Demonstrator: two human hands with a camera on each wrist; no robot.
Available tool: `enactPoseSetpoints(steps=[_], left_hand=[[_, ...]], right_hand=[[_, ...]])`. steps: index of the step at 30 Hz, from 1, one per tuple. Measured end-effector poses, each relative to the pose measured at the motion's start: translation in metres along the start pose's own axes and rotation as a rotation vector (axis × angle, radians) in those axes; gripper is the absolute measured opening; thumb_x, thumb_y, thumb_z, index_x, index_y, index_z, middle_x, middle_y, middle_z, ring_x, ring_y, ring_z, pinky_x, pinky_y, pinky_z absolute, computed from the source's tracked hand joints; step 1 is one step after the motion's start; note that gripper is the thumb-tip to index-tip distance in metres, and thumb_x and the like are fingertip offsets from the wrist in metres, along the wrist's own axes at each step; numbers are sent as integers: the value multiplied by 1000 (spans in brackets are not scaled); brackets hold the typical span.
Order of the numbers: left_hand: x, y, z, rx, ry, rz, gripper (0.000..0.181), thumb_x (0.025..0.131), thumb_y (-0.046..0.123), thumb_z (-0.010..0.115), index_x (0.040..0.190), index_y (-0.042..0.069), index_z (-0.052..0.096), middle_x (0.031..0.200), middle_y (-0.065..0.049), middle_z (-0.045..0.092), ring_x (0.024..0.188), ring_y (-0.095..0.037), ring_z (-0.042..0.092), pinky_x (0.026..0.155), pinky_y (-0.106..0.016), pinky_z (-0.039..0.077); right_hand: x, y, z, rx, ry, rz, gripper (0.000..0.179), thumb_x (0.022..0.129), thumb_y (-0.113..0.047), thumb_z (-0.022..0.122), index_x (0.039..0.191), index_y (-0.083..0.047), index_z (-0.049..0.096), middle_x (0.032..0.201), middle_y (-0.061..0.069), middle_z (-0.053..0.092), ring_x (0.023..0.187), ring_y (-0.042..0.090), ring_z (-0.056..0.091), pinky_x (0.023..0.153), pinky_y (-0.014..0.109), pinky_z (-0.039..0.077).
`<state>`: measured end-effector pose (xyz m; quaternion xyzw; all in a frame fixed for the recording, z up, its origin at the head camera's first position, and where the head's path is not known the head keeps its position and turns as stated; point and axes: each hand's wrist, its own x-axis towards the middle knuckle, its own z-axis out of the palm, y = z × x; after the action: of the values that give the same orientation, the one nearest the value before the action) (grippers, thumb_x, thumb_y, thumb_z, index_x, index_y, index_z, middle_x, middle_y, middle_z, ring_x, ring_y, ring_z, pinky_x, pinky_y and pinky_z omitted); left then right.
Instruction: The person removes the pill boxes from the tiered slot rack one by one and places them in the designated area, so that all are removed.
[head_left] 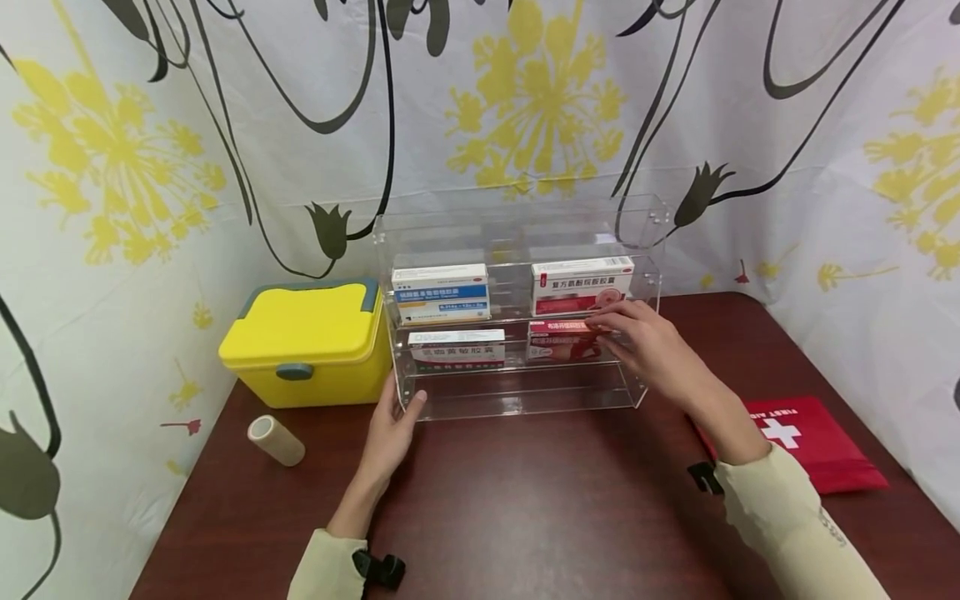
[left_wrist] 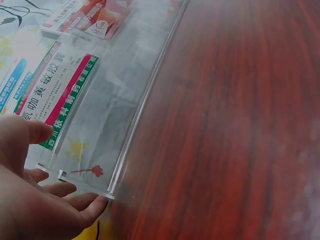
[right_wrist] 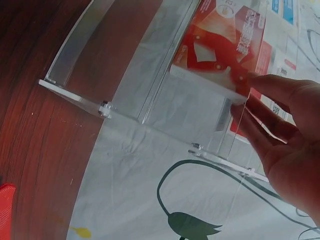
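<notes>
A clear acrylic display rack (head_left: 525,404) stands on the table, with medicine boxes on two tiers. At its left end my left hand (head_left: 390,433) holds the side panel, thumb on the inner side and fingers outside. My right hand (head_left: 656,350) pinches the right end of a red medicine box (head_left: 558,342) on the lower tier; the right wrist view shows fingertips on this box (right_wrist: 225,45). Left of it on that tier is a white and green medicine box (head_left: 457,350). Above stand a blue and white box (head_left: 441,296) and a white and red box (head_left: 581,287).
A yellow lidded case (head_left: 315,333) stands left of the rack. In front of it is a beige roll (head_left: 277,442). At the right lies a red first aid pouch (head_left: 821,454), partly behind my right forearm. A patterned cloth (head_left: 450,100) hangs behind and at both sides.
</notes>
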<state>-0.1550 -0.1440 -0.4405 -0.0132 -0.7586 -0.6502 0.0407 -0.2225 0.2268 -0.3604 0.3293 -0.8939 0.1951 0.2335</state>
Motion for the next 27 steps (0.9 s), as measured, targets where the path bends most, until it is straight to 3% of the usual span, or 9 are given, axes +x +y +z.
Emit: enactPoseSetpoints(steps=[6,12,17,22,27], left_hand=[[2,-5,-2,5,-2,-4,65,101,17,55,157,17,22,154,-16,33,137,-30,37,108,-41,33],[12,-31,-4,-4,11,-24,66,101,26,56,157,29,20,156,-6,30,140,-24,33,110,-42,29],[14,-38,-3,20,24,-18,65,100,34,57,154,40,22,156,1,31,139,-19,33,111,-43,30],[13,-39,-2,3,26,7,63,99,32,59,154,35,26,153,-6,36,137,-22,37,110,-42,32],[11,-29,-2,6,11,-22,65,101,28,56,156,28,23,155,-10,32,138,-27,35,110,-44,30]], right_hand=[[4,9,-1,92,-4,-4,27,78,4,79,102,-9,75,106,7,67,99,25,63,80,44,51],[9,15,-6,172,-44,7,27,78,4,79,101,-11,76,111,7,67,109,27,62,81,36,53],[12,20,-8,200,-64,36,26,79,1,80,100,-14,78,113,6,67,114,25,60,76,21,51],[12,23,-8,225,-60,62,26,78,-1,81,100,-13,78,114,5,67,106,20,64,73,15,48],[12,23,-11,239,-83,96,27,78,-2,81,102,-13,77,114,4,67,93,15,65,67,17,47]])
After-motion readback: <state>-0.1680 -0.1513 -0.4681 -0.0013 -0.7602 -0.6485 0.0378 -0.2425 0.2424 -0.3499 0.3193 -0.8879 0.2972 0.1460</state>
